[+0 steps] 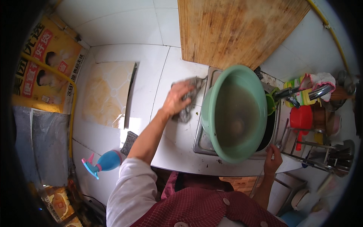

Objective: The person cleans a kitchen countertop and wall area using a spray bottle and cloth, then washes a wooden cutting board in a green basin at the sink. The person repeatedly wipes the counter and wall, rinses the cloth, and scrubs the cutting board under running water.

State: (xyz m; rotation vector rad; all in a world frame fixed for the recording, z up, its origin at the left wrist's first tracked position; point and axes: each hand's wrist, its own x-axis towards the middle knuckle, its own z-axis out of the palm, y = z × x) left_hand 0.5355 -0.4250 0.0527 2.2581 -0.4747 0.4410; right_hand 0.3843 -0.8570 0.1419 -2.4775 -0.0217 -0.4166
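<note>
My left hand is spread over a crumpled grey rag on the white tiled counter, just left of the sink. Both look blurred by motion. A light green plastic basin stands tilted in the stainless steel sink, with murky water in it. By the sink's front right corner is my right hand, its fingers curled close together near a metal spoon. Whether those fingers hold anything small is unclear. Dark crumbs lie along the counter's front edge.
A wooden board leans against the wall behind the sink. To the left lie a patterned tile, a dark scouring pad and a blue spray bottle. A faucet, red ladle and wire rack crowd the right.
</note>
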